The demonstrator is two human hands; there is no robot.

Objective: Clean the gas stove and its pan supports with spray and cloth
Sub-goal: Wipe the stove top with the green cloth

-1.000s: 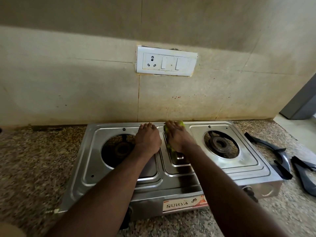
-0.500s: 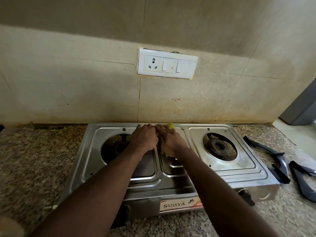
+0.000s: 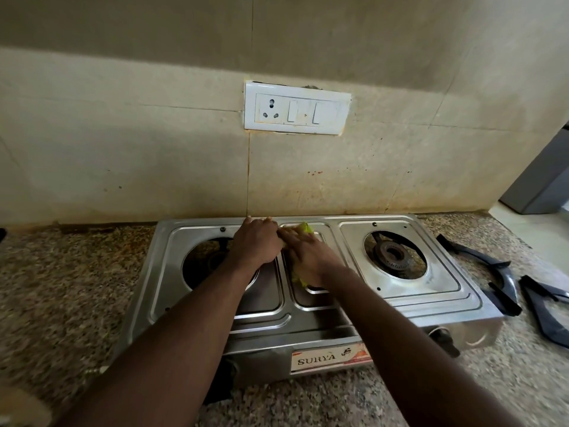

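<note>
Where bare, glossy steel stove (image 3: 400, 306).

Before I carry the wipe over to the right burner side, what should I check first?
1. Grip on the yellow-green cloth: ok, the right hand holds it bunched on the middle panel of the stainless-steel two-burner stove.
2. Bracing: ok, the left hand rests on the stove's back edge.
3. Removal of the dark curved pan supports: ok, both lie on the speckled granite counter right of the stove.
4. Access to the right burner: ok, uncovered.
5. Reach of the spray bottle: cannot tell, none in view.
6. Setting of the front knob: cannot tell, too dark.
</note>
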